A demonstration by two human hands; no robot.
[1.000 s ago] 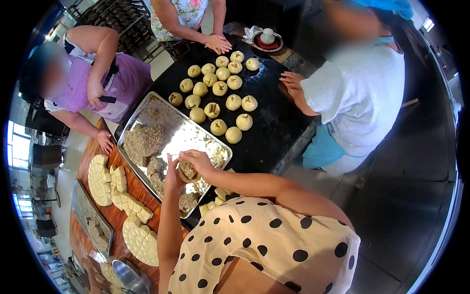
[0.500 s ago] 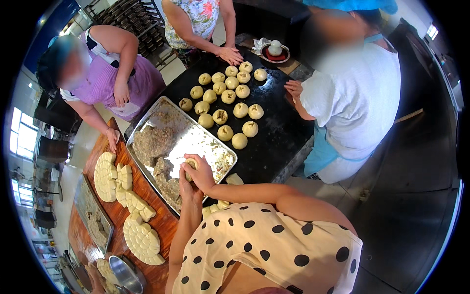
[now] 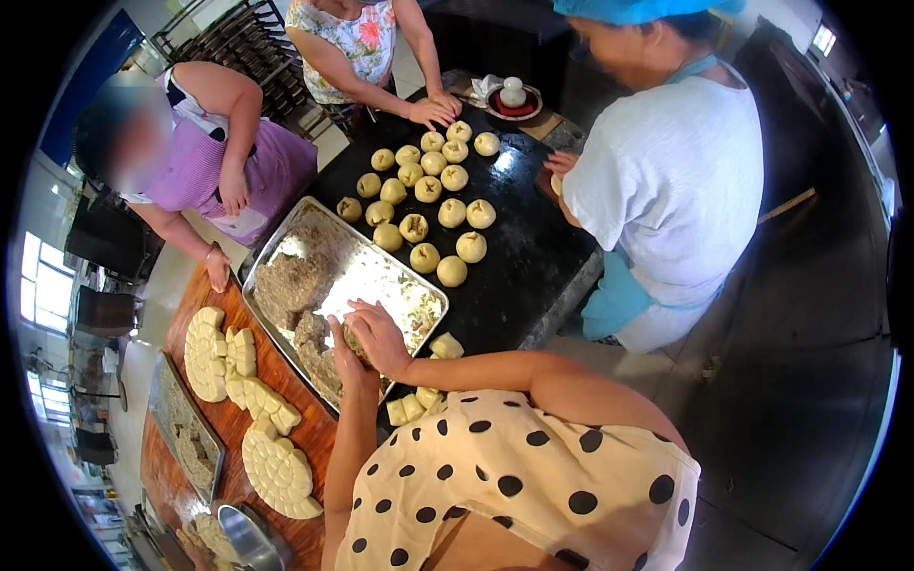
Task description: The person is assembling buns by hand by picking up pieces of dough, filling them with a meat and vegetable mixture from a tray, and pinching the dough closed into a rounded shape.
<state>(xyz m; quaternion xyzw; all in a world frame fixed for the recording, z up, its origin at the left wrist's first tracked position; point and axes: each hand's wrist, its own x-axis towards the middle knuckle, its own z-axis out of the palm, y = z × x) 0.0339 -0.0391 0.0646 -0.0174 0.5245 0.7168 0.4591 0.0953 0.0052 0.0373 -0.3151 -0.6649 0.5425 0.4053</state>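
My left hand [image 3: 343, 360] and my right hand [image 3: 383, 335] are pressed together over the near corner of a metal tray [image 3: 430, 303]. Between them they cup a small dough piece [image 3: 358, 344] with brownish filling; most of it is hidden by my fingers. Heaps of the brown filling [image 3: 290, 281] lie in the tray. Small cut dough cubes [image 3: 415, 405] lie just right of my hands on the black table [image 3: 519, 276]. Several filled dough balls [image 3: 424, 224] sit in rows beyond the tray.
Scored dough discs [image 3: 276, 466] lie on a wooden board [image 3: 314, 428] to my left, beside a second tray [image 3: 186, 438] and a metal bowl [image 3: 249, 538]. Three other people stand around the table; one rests a hand [image 3: 430, 112] by the balls. A small red plate [image 3: 514, 103] sits far back.
My hands stayed at the tray's near corner, closing together around the dough piece. The view shifted slightly as my head moved.
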